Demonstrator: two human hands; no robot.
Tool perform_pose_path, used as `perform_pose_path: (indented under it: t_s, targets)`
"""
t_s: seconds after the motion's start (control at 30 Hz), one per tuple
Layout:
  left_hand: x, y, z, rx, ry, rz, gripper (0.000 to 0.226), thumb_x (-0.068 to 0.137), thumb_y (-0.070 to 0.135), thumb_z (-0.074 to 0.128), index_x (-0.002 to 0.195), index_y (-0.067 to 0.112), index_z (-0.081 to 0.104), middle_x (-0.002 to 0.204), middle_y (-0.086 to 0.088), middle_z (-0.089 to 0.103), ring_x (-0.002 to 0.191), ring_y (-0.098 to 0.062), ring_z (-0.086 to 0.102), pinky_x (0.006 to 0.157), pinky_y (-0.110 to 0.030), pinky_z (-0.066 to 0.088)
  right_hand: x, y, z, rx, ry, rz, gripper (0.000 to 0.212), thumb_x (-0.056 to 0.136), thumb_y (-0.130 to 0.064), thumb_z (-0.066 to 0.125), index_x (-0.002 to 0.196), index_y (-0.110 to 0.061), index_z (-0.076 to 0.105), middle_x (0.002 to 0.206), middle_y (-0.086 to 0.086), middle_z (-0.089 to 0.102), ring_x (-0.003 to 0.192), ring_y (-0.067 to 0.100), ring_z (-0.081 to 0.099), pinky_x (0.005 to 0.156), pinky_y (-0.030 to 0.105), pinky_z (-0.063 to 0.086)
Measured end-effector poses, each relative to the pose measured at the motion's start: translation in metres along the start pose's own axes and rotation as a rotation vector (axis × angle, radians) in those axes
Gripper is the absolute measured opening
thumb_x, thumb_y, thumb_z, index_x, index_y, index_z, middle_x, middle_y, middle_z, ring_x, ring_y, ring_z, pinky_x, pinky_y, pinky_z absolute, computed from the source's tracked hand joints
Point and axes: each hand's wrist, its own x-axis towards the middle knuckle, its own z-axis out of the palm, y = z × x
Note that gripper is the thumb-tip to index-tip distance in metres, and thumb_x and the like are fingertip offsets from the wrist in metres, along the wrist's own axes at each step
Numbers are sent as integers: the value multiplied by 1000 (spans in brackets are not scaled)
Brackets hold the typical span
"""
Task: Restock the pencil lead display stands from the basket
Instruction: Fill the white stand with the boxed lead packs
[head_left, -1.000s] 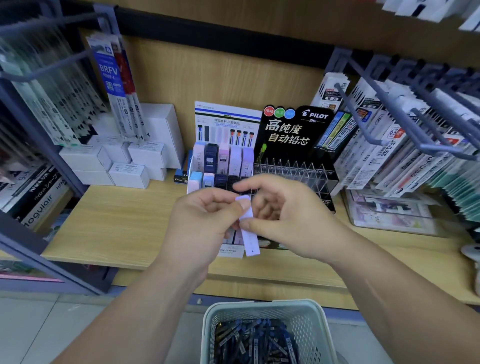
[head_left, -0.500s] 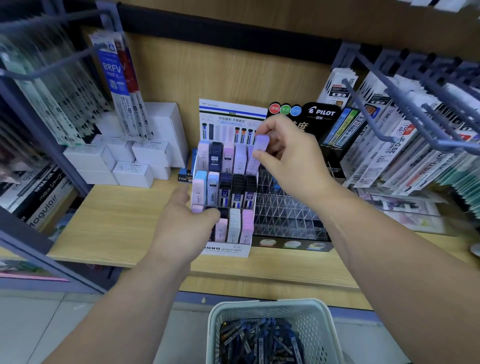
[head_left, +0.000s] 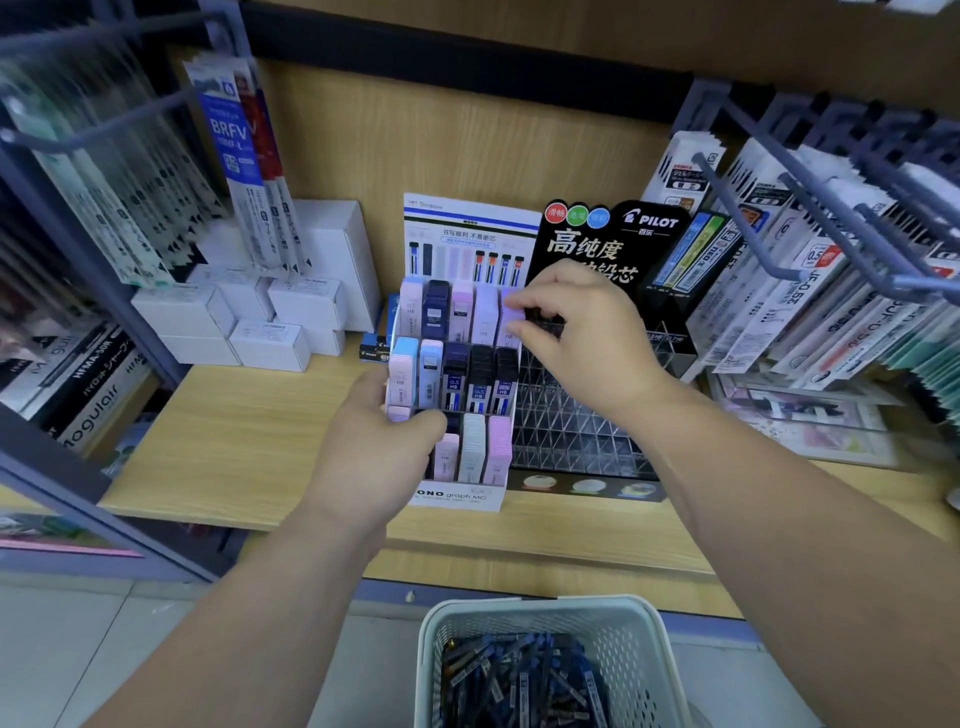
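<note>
Right hand (head_left: 587, 332) has pressed the lavender case (head_left: 507, 315) deeper into the stand (head_left: 457, 493).

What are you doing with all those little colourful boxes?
A person is restocking a shop shelf. Their right hand pinches a small lilac lead case at the right end of the top row of a white tiered cardboard stand, while the left hand grips the stand's left side. A clear plastic slotted rack stands just right of it. Below the shelf, a white mesh plastic basket holds a heap of dark blue lead tubes.
</note>
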Motion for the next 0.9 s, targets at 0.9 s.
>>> perform_pose_path:
  t_s: [0.9]
  targets:
    - [-97, -201, -58, 477, -361, -544, 29, 90, 39, 69, 118, 37, 62, 108, 7, 68, 97, -30, 66, 87, -48, 54, -351, 57, 116, 175, -948, 1337, 60, 93, -54, 66, 131, -8, 59, 106, 10, 65, 96, 28, 63, 70, 37, 46]
